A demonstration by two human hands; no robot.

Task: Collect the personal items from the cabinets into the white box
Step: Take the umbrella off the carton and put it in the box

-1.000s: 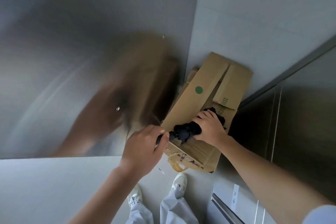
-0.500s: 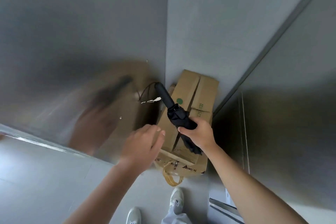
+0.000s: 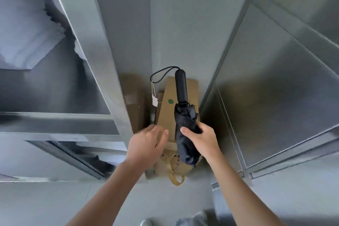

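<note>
Black umbrella (image 3: 185, 123) with a white tag (image 3: 155, 101); brown cardboard (image 3: 167, 115) bearing a green dot (image 3: 170, 101); grey cabinets (image 3: 275, 79).

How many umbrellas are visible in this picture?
1. The folded black umbrella is gripped by the right hand, over the cardboard box. Others may be hidden.

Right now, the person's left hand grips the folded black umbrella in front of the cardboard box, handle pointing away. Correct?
Not quite. The head view shows the right hand gripping the folded black umbrella, fingers curled round its cloth; the left hand is open beside it. It is in front of the cardboard box, handle pointing away.
</note>
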